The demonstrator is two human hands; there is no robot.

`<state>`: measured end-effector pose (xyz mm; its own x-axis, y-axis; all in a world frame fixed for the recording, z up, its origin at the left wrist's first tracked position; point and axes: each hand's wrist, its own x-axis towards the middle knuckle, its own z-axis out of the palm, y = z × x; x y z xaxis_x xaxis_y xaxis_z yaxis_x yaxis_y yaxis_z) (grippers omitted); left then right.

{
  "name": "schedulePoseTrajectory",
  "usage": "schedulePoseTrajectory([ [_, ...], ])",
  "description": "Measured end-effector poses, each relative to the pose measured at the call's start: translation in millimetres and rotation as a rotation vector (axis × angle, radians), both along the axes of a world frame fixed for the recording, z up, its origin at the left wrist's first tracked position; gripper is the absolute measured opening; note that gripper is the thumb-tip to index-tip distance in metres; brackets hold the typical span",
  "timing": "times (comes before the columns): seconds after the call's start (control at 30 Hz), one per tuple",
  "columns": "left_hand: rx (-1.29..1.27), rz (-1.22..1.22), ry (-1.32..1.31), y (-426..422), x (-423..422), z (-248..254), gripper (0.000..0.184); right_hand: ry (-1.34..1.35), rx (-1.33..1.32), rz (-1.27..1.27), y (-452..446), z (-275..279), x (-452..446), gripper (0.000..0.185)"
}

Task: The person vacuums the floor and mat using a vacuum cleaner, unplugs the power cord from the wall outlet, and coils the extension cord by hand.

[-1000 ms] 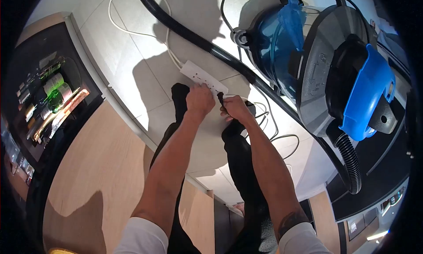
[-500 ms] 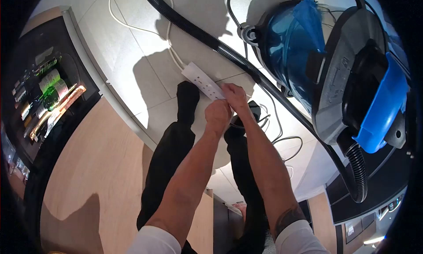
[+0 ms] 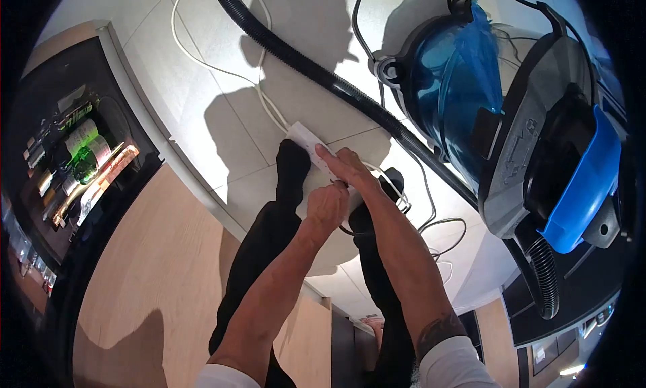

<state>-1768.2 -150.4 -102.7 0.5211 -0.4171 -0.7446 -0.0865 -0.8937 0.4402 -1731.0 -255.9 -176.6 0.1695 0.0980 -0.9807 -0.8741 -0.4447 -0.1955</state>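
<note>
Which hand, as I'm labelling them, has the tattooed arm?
The right hand, on the power strip: its arm has a dark tattoo by the sleeve; the left hand's shows none.

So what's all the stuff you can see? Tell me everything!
power strip: one, white, by the hands
vacuum cleaner: one, blue and grey, right
hose: one, black, across floor
blue plastic: one piece, on vacuum
pale cord: one, top
dark cords: several, right
bottles: some green, left
floor: one, pale grey
wooden panels: several, brown, below
feet: two, black-covered, middle
hands: two, bare, middle
</note>
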Motion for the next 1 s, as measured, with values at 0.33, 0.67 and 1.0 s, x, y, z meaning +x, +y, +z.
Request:
schedulePoseTrajectory([
  [0.33,0.011,-0.124,0.125,15,7,9,0.011,0.089,0.000,-0.178,12,-2,-16,0.095],
  [0.67,-0.119,-0.339,0.089,17,0,15,0.011,0.057,-0.048,-0.376,18,-31,-54,0.097],
  [1.0,0.188,-0.308,0.283,59,59,-4,0.012,0.047,-0.082,-0.007,-45,20,-60,0.081],
])
